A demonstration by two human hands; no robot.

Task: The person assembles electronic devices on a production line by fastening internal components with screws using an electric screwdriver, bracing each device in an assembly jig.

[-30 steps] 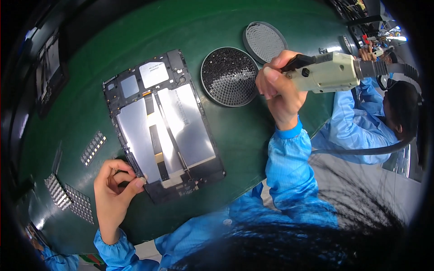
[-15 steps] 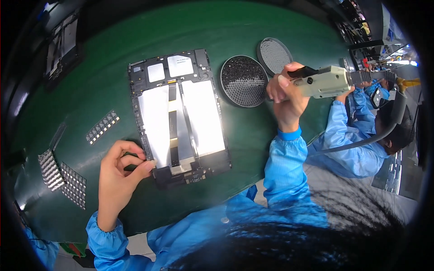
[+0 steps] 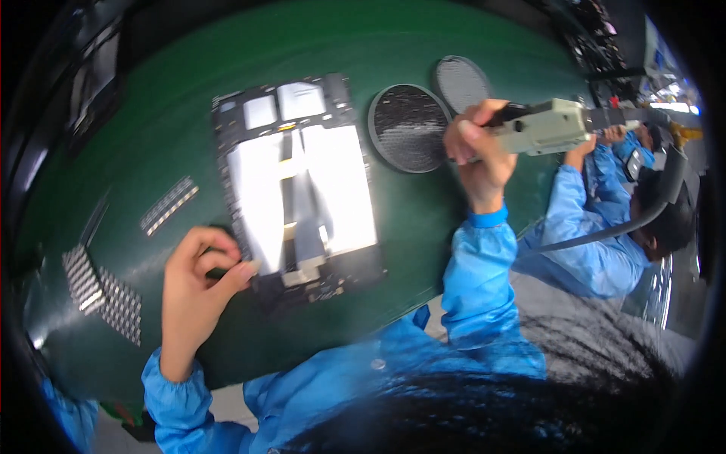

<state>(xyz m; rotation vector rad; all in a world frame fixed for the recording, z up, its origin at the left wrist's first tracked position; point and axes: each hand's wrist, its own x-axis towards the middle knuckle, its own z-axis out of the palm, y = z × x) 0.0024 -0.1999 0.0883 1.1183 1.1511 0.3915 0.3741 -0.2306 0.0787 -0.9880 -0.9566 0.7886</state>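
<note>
An opened tablet (image 3: 352,253) lies on the green table in front of me, its black frame and silvery battery cells showing. At its lower left edge my left hand (image 3: 203,284) is closed, thumb and bent fingers pinching the rim. To the right of the tablet my right hand (image 3: 484,151) wraps around the front end of a pale grey-green electric screwdriver (image 3: 548,129) with a black lever, held sideways above the table. Its tip is hidden by my fingers. Just left of that hand sits a round dish (image 3: 412,155) partly covered with small dark pieces, probably screws.
A second round grey dish (image 3: 463,82) stands behind the first. Strips of small parts (image 3: 170,204) and two part sheets (image 3: 121,306) lie at the left of the table. A grey cable (image 3: 643,219) curves down at the right, near a co-worker in blue (image 3: 586,250).
The view has shifted slightly and is blurred. My right hand and the screwdriver have moved a little up. My left hand keeps its pinch at the tablet's edge.
</note>
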